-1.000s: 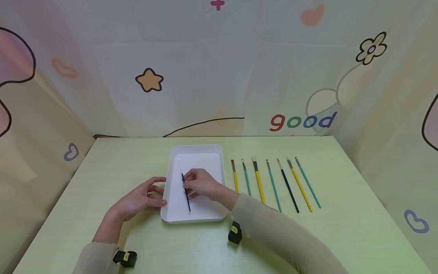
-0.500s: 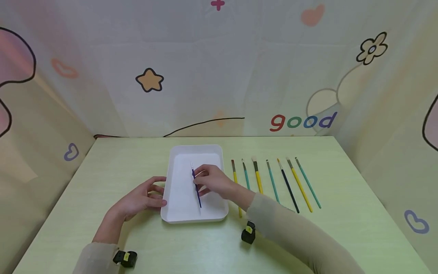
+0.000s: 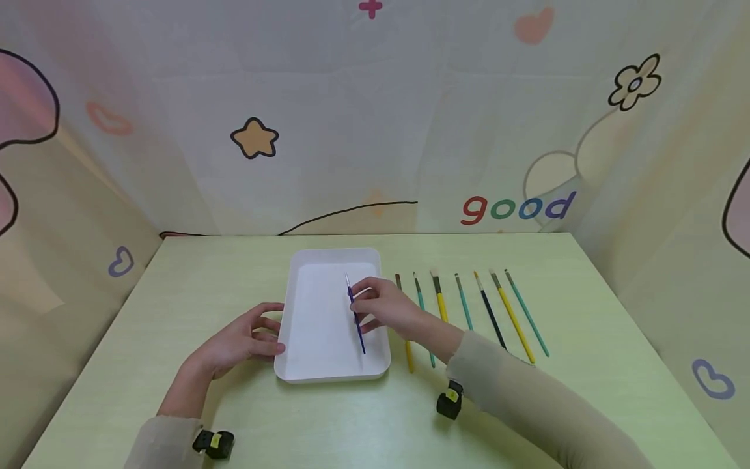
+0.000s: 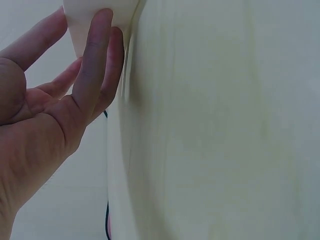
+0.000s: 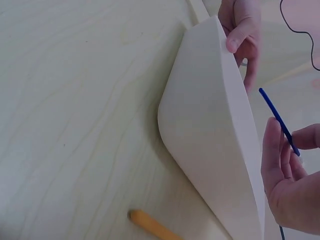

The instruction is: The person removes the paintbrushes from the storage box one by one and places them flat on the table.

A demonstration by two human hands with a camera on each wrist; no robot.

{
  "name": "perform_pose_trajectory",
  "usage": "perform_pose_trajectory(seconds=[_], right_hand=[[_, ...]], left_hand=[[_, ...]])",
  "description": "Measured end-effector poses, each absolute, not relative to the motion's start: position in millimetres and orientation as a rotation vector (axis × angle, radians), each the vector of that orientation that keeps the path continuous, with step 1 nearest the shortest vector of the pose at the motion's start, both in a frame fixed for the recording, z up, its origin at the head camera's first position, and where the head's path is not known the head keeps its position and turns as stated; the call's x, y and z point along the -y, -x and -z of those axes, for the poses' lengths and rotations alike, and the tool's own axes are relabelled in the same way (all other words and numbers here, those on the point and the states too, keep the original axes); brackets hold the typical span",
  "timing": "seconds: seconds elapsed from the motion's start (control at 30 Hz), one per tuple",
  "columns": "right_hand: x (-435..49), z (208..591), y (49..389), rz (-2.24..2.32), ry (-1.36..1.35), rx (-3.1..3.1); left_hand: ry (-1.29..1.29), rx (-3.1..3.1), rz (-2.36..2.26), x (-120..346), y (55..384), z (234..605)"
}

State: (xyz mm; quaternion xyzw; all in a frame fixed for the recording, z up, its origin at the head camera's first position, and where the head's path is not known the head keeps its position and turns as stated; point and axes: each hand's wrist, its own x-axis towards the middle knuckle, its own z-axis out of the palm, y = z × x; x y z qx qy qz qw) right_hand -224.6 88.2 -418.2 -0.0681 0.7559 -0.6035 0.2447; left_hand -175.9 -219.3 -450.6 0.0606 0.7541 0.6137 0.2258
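Observation:
In the head view my right hand (image 3: 387, 307) pinches a thin dark-blue paintbrush (image 3: 359, 332) between thumb and fingers. The brush's pale tip points toward the back, over the right part of a white tray (image 3: 319, 339). From the right wrist, the blue handle (image 5: 272, 110) shows above the rim of the tray (image 5: 205, 105). My left hand (image 3: 237, 342) touches the tray's left edge with thumb and fingertips, its fingers extended. Up close in the left wrist view, the left hand (image 4: 65, 110) has fingertips against the tray's outer wall (image 4: 82, 22).
Right of the tray lies a row of several paintbrushes, including a yellow-handled one (image 3: 409, 358), a black-handled one (image 3: 492, 312) and a teal one (image 3: 530, 316). My right forearm crosses over part of the row. A printed curtain (image 3: 351, 143) encloses the table (image 3: 322, 423).
My right hand has moved to the right with the blue paintbrush, from the tray's left-middle toward its right side. My left hand has stayed at the tray's left edge.

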Motion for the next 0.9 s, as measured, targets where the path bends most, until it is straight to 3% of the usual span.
perform_pose_trajectory(seconds=[0.9], right_hand=[[-199,417,217,1.698,0.101,-2.148]], left_hand=[[-0.162,-2.132,-1.654,218,177,450]])
